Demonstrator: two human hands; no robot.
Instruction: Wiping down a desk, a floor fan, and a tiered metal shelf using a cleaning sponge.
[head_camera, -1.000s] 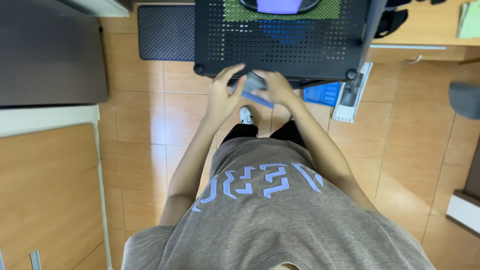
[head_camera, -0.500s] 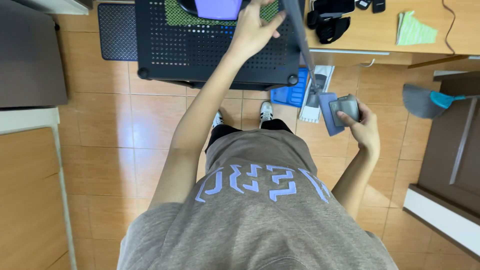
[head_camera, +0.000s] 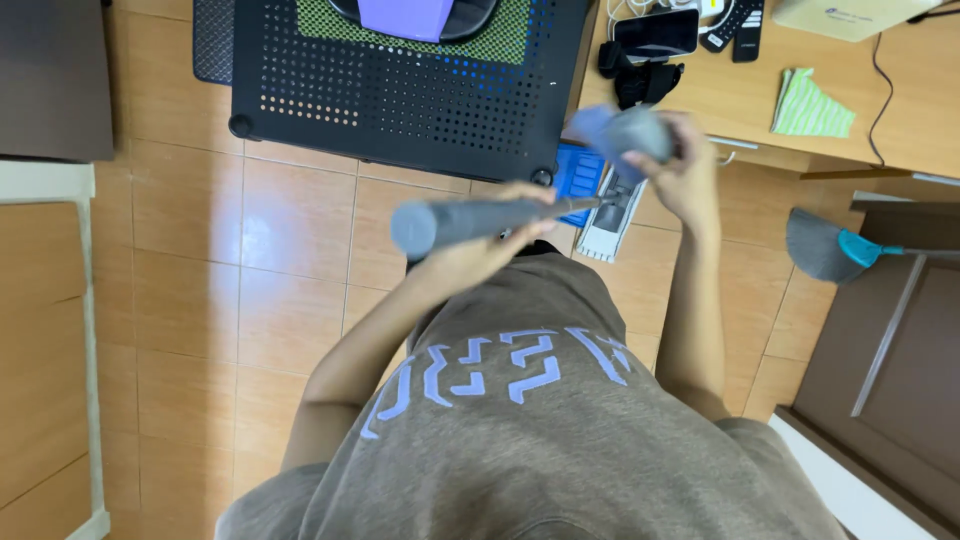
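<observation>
Half a second ago your left hand (head_camera: 490, 245) was up on the black perforated panel (head_camera: 400, 90); now its fingers are wrapped around the grey pole (head_camera: 470, 220), held crosswise at your waist, while your right hand (head_camera: 680, 165) has lifted, closed on the blurred grey-blue handle end (head_camera: 620, 130) beside the tabletop (head_camera: 760, 100), with the mop head (head_camera: 615, 210) on the floor below
</observation>
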